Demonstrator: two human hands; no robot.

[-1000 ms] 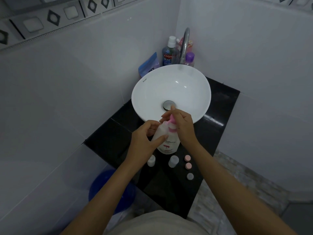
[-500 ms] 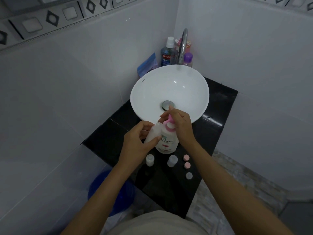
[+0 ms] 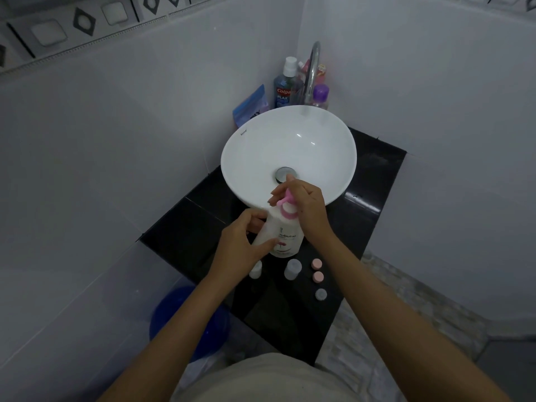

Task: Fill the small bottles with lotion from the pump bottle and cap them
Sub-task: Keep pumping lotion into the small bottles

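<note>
A white pump bottle (image 3: pixel 285 236) with a pink pump head (image 3: pixel 287 203) stands on the black counter (image 3: pixel 374 204) in front of the basin. My left hand (image 3: pixel 242 243) wraps the bottle's left side. My right hand (image 3: pixel 304 206) grips the pink pump head from the right. Two small translucent bottles (image 3: pixel 256 269) (image 3: pixel 293 268) stand uncapped just in front of the pump bottle; the left one is partly hidden by my wrist. To their right lie two pink caps (image 3: pixel 316 264) (image 3: pixel 318 276) and one pale grey cap (image 3: pixel 321 294).
A white round basin (image 3: pixel 261 146) with a chrome drain fills the counter's back. Behind it stand a chrome tap (image 3: pixel 312 68), a blue mouthwash bottle (image 3: pixel 285 89), a purple-capped bottle (image 3: pixel 320 95) and a blue pouch (image 3: pixel 252 107). A blue bucket (image 3: pixel 174 314) sits on the floor, lower left.
The pump bottle has turned in my hands, so its label now faces me more, and the pump spout points left. Both hands keep their hold.
</note>
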